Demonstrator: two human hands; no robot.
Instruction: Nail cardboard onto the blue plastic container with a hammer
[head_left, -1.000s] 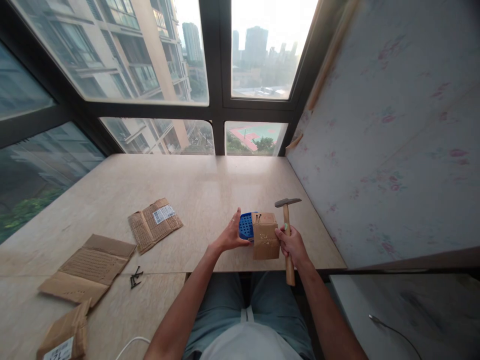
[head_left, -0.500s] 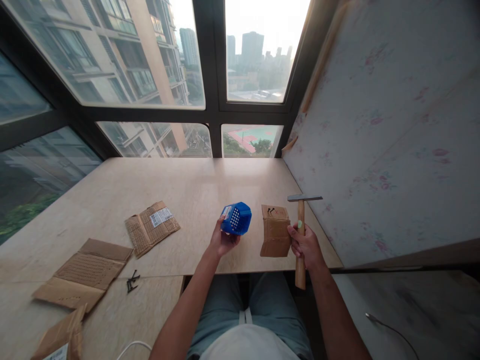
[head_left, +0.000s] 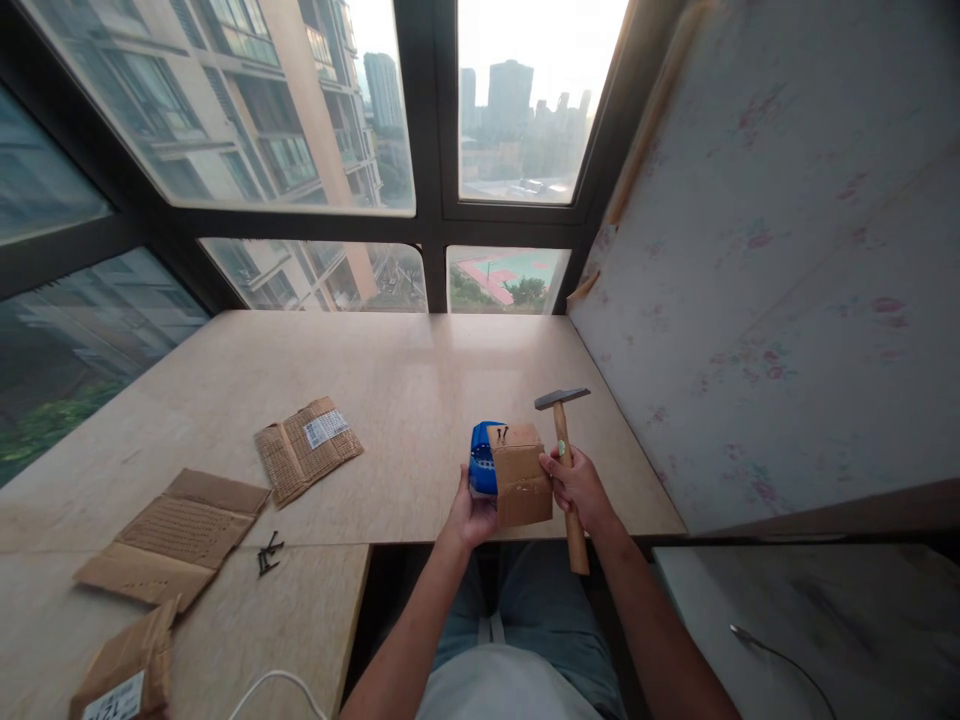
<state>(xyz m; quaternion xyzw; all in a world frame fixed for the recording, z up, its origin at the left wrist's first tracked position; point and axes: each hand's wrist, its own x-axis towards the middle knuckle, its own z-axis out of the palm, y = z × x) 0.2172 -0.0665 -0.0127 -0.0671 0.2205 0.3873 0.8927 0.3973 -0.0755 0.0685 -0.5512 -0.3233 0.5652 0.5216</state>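
My left hand (head_left: 472, 515) is closed on a blue plastic container (head_left: 481, 460) with a grid of holes, held above the table's front edge. A folded piece of cardboard (head_left: 523, 490) overlaps the container's right side and hides part of it. Two dark screws or nails (head_left: 502, 435) stick in the top of that cardboard. My right hand (head_left: 581, 490) is wrapped round the wooden handle of a hammer (head_left: 562, 420), its metal head up, and pinches the cardboard's right edge between thumb and fingers.
On the left of the table (head_left: 420, 380) lie a labelled cardboard piece (head_left: 309, 450), a larger folded cardboard (head_left: 176, 535) and a third piece (head_left: 127, 660). Several dark screws or nails (head_left: 268, 555) lie beside them. A white cable (head_left: 277, 678) curves at the front; a papered wall (head_left: 795, 300) bounds the right.
My left hand has moved right with the blue container. My right hand has come left with the hammer and cardboard, so the cardboard now covers part of the container.
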